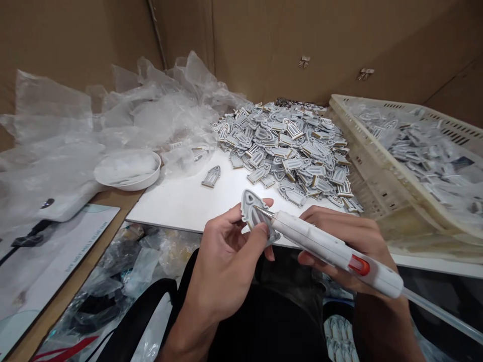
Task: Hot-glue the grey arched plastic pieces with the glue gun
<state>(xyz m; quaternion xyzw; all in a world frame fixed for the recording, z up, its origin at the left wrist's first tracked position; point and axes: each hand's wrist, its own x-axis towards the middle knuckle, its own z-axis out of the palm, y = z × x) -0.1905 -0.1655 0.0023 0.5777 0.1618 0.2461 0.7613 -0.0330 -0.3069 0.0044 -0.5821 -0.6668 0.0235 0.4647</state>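
Between the thumb and fingers of my left hand (230,261) is a small grey arched piece (249,205), shaped like a pointed window, tilted up toward me. My right hand (350,241) is wrapped round a white hot glue gun (313,237) with a red-orange part near its rear and a clear glue stick (441,306) sticking out behind. The gun's metal nozzle meets the face of the arched piece, or is just over it; I cannot tell which. One loose arched piece (211,177) lies on the white board (173,201) beyond my left hand.
A large heap of arched pieces (287,146) stands behind my hands. On the right is a cream plastic crate (370,161) of bagged pieces. Crumpled clear bags (169,105) and a white dish (128,171) are at left. Cardboard walls (264,50) rise behind; plastic bags lie below the board.
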